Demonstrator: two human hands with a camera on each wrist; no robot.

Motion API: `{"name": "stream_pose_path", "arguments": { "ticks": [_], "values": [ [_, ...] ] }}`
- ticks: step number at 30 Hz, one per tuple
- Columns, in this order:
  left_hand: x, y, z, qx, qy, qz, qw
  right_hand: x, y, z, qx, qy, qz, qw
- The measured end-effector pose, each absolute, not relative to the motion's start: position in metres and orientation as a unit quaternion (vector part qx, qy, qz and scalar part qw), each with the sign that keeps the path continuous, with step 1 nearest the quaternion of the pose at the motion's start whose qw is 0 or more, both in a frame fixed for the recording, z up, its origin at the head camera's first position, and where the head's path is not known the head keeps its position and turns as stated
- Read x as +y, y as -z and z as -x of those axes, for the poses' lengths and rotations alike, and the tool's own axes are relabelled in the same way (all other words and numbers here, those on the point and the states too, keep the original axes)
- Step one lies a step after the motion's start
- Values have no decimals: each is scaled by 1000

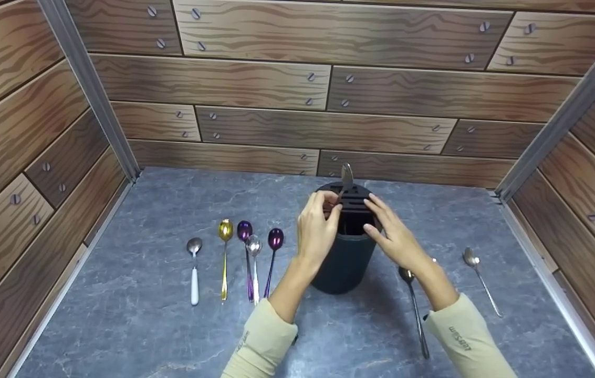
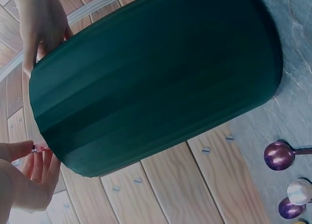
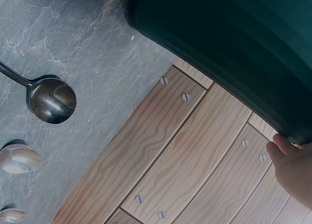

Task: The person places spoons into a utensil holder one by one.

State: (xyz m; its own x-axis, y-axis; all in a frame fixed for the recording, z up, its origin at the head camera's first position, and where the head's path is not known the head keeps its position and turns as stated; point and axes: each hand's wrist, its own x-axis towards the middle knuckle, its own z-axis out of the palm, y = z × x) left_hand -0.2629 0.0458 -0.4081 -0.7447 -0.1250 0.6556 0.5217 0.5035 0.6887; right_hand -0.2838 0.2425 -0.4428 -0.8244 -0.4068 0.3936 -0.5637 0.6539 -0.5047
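Note:
A dark green cylindrical holder (image 1: pixel 343 262) with a black slotted top stands upright on the table. Thumb and fingers of my left hand (image 1: pixel 317 228) pinch a slim piece of metal cutlery (image 1: pixel 347 176) at the holder's top; its shiny rounded end points up. In the left wrist view, a small pinkish shiny bit of it shows between thumb and fingers. My right hand (image 1: pixel 397 239) lies against the opposite side of the rim with its fingers extended. Seen from the right wrist, the fingertips (image 3: pixel 280 143) touch the holder's (image 3: pixel 229 43) edge.
Left of the holder lie a white-handled spoon (image 1: pixel 194 273), a gold spoon (image 1: pixel 225 257), two purple spoons and a silver spoon (image 1: pixel 254 247). A dark metal spoon (image 1: pixel 415 310) lies under the right forearm, with another silver utensil (image 1: pixel 478 278) farther right. Wood-patterned walls (image 1: pixel 276 84) enclose the table.

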Motion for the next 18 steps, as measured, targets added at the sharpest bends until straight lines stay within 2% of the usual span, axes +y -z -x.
{"name": "stream_pose_path", "arguments": {
  "ticks": [18],
  "values": [
    [46, 413, 265, -806, 481, 118, 324, 243, 442, 284, -898, -320, -274, 129]
  ]
}}
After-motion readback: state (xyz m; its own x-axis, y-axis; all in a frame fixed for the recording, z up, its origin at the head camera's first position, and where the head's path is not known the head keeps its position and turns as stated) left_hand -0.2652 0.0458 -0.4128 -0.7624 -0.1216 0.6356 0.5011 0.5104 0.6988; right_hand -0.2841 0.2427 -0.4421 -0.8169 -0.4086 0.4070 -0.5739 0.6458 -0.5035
